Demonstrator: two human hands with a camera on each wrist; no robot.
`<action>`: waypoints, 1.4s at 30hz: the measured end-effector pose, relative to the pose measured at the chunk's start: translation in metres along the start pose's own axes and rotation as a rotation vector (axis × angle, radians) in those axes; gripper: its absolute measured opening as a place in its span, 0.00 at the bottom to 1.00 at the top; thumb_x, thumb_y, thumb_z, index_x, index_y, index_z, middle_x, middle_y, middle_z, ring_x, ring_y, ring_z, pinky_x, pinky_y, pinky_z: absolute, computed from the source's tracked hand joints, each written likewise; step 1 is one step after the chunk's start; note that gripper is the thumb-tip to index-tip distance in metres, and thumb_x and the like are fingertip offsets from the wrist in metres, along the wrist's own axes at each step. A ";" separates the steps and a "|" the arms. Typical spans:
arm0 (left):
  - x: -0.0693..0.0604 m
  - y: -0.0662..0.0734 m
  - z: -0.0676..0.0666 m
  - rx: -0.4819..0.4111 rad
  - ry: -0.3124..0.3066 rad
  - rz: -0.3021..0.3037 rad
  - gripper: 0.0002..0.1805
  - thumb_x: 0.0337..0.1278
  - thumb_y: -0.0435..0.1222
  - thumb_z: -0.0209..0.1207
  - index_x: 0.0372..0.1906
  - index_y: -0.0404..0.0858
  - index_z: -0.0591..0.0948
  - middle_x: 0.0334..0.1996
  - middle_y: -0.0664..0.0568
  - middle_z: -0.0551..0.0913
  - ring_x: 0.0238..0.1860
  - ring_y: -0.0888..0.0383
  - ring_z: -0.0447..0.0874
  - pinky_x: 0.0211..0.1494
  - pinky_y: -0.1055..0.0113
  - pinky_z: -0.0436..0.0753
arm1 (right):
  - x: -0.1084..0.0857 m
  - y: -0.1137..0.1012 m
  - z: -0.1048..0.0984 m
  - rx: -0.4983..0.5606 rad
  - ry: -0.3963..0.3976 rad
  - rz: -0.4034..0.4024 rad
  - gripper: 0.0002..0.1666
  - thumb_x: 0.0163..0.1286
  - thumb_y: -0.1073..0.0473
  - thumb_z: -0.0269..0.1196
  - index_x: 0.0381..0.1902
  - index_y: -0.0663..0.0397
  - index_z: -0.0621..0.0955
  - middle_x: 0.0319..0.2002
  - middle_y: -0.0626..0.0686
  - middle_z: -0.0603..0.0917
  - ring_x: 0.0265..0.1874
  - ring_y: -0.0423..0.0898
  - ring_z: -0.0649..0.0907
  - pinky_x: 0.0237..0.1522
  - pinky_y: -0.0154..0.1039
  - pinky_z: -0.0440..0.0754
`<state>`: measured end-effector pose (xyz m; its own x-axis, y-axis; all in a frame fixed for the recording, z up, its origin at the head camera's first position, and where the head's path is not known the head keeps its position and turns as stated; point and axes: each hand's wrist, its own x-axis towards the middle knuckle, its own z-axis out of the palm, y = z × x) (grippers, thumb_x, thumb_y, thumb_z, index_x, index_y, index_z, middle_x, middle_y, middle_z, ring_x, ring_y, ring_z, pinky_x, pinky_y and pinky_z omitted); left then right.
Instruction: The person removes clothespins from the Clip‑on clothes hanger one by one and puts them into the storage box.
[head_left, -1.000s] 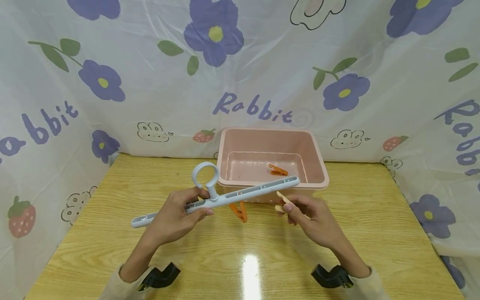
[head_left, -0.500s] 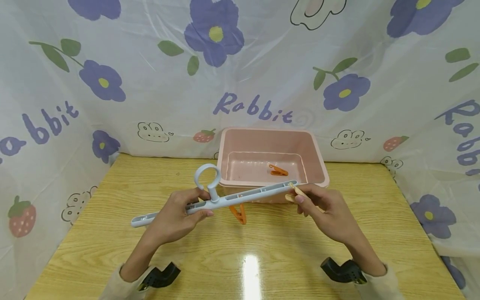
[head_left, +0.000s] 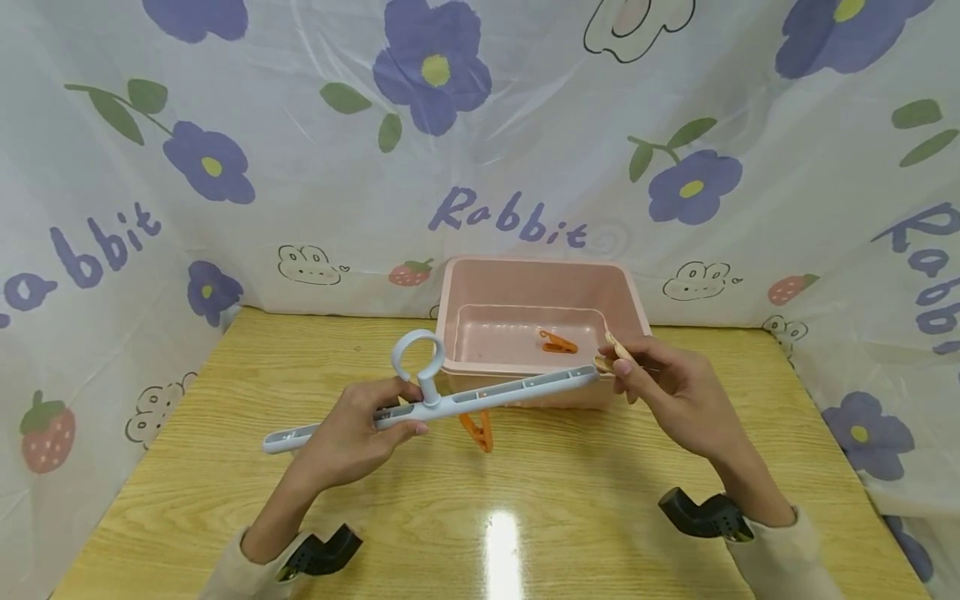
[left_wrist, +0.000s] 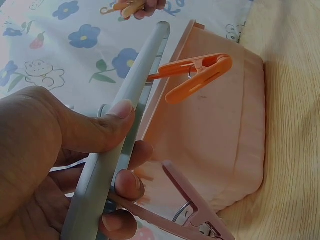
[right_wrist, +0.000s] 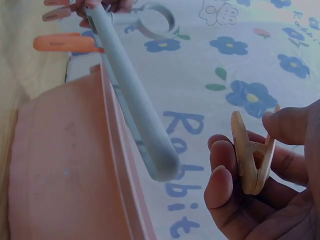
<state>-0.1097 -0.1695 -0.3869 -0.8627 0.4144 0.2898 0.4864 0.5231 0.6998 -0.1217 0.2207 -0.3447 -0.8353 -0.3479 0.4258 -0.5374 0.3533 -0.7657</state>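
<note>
In the head view my left hand (head_left: pixel 352 429) grips a pale blue bar hanger (head_left: pixel 510 392) left of its open ring hook (head_left: pixel 417 354). The bar tilts, its right end higher and in front of the pink bin. An orange clothespin (left_wrist: pixel 200 75) hangs from the bar's underside. Close to my left fingers a pink clothespin (left_wrist: pixel 197 210) hangs from the bar too, seen in the left wrist view. Just beyond the bar's right end, my right hand (head_left: pixel 667 387) pinches a beige clothespin (right_wrist: pixel 247 162) between thumb and fingers. A gap separates it from the bar.
Behind the bar a pink plastic bin (head_left: pixel 543 367) stands at the back of the wooden table (head_left: pixel 570 517). Inside it lies another orange clothespin (head_left: pixel 557 342). A patterned cloth (head_left: pixel 540 125) hangs behind and at both sides.
My right hand has moved right and upward with the beige clothespin, from below the bar's right end to beyond it. The left hand and hanger have barely moved; the bar's right end dips slightly.
</note>
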 end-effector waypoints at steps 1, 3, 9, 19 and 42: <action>0.000 0.000 0.000 0.000 -0.001 0.001 0.14 0.55 0.31 0.73 0.45 0.45 0.86 0.39 0.58 0.89 0.34 0.62 0.79 0.39 0.69 0.79 | 0.001 0.000 -0.002 -0.013 0.005 0.006 0.14 0.77 0.70 0.57 0.54 0.60 0.84 0.36 0.50 0.87 0.29 0.40 0.83 0.30 0.32 0.82; 0.000 0.000 0.000 0.000 -0.003 0.001 0.14 0.54 0.30 0.73 0.45 0.45 0.86 0.39 0.58 0.89 0.33 0.62 0.79 0.39 0.68 0.79 | 0.004 0.000 -0.005 -0.042 0.014 0.020 0.13 0.77 0.69 0.58 0.54 0.59 0.84 0.35 0.53 0.86 0.28 0.41 0.83 0.30 0.31 0.81; 0.000 0.001 0.000 0.007 -0.014 -0.008 0.13 0.55 0.32 0.73 0.45 0.45 0.86 0.40 0.58 0.89 0.35 0.63 0.79 0.41 0.68 0.79 | 0.011 0.004 -0.014 -0.119 0.031 0.089 0.12 0.78 0.63 0.59 0.54 0.56 0.85 0.36 0.52 0.86 0.30 0.44 0.84 0.35 0.29 0.83; 0.001 0.001 0.000 0.014 -0.012 -0.012 0.13 0.55 0.33 0.73 0.45 0.46 0.86 0.40 0.58 0.89 0.35 0.63 0.80 0.41 0.68 0.79 | 0.028 0.007 -0.020 -0.273 0.028 0.012 0.13 0.77 0.62 0.62 0.55 0.55 0.85 0.45 0.54 0.90 0.39 0.31 0.86 0.45 0.20 0.81; 0.001 0.000 0.002 0.004 -0.014 0.016 0.13 0.54 0.32 0.74 0.44 0.45 0.85 0.40 0.58 0.89 0.35 0.62 0.80 0.41 0.68 0.80 | 0.068 0.028 -0.031 -0.362 0.006 -0.050 0.12 0.74 0.62 0.64 0.52 0.57 0.86 0.39 0.52 0.88 0.35 0.39 0.81 0.40 0.21 0.80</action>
<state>-0.1101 -0.1676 -0.3875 -0.8531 0.4326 0.2918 0.5004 0.5198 0.6924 -0.1967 0.2340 -0.3221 -0.8070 -0.3677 0.4620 -0.5830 0.6207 -0.5242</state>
